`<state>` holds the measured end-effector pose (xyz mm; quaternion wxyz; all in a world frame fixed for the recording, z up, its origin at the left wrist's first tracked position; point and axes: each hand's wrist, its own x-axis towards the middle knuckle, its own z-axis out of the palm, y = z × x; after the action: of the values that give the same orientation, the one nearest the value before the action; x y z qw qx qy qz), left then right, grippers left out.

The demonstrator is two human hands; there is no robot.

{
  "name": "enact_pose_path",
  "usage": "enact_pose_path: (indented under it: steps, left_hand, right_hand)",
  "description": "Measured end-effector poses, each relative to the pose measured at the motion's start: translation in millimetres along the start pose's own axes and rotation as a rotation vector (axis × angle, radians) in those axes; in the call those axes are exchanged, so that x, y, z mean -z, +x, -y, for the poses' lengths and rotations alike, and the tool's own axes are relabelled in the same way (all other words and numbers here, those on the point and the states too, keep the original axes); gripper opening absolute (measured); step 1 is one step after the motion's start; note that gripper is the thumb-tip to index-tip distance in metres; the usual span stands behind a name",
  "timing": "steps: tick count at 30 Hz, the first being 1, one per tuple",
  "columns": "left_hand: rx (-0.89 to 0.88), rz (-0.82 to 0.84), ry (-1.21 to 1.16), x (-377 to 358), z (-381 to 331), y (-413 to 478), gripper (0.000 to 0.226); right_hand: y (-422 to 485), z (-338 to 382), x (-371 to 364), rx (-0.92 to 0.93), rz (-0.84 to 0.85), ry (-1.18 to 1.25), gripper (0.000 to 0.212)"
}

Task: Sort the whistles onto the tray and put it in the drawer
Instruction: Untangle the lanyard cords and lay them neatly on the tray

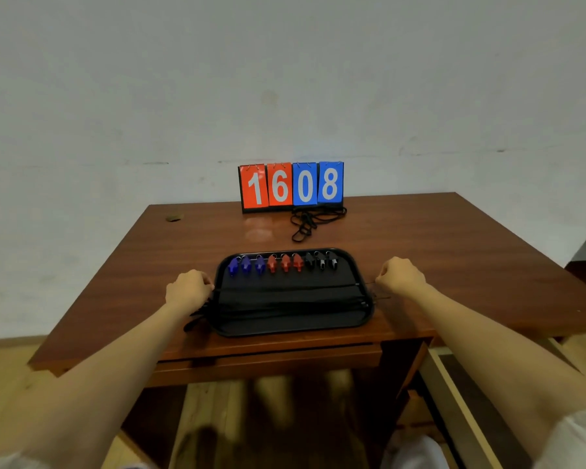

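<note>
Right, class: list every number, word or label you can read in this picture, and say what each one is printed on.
"1" on the first red card of the flip scoreboard, at the table's far edge.
"6" on the second red card.
"0" on the first blue card.
"8" on the second blue card.
Together the cards read "1608".
No readable text on the whistles, the black tray or the table; any marks there are too small to tell.

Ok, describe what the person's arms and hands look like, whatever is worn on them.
Both forearms are bare down to the left hand and right hand. No gloves, watch or rings show. Pale sleeve edges appear near the elbows at the bottom corners.
</note>
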<state>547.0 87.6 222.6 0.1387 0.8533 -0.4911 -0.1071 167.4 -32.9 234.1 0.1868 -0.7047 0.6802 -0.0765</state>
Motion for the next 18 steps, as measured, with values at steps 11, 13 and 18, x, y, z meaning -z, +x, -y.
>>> enact_pose_path:
  steps: [11, 13, 18]
  left_hand:
    - [-0.058, 0.009, 0.087, -20, 6, -8, 0.019]
    - [-0.061, 0.003, 0.100, -22, 7, -8, 0.019]
    - [-0.069, -0.010, 0.121, -25, 7, -10, 0.018]
  right_hand:
    - [-6, -10, -14, -0.004, 0.037, -0.088, 0.021]
    - [-5, -12, -14, -0.003, 0.038, -0.091, 0.022]
    - [-5, -17, -18, -0.005, 0.030, -0.116, 0.030]
